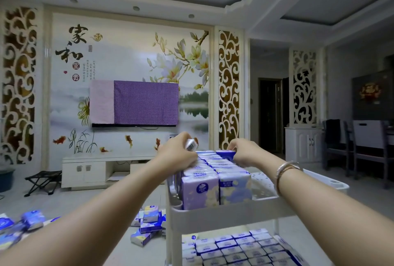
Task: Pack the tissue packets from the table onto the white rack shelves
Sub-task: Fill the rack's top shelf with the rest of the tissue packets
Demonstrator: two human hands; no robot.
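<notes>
Head view, left to right. Loose tissue packets [147, 226] lie scattered on the counter [89, 210] low left, more blurred ones at the far-left edge. Left hand [178, 152], grip curled round a white packet [190, 144] held just above the far end of the top tray [223, 208] of the white rack [213, 223]. Right hand [243, 151], fingers pinching a blue packet [226, 154] at the far end of the right-hand row; bracelet [285, 169] on that wrist.

Risks, judged: rows look tight, so forcing the white packet in could buckle it or pop a neighbour up. Both arms reach full length across the tray, so a forearm could drag the near packets over the low front rim. The right half of the tray is bare, so the right-hand row has no side support and may topple that way.

Containers: top tray holds two rows of upright purple packets [215, 189] on its left side. Shelf below [238, 248] is packed flat, near full. Lower shelves not in view.
</notes>
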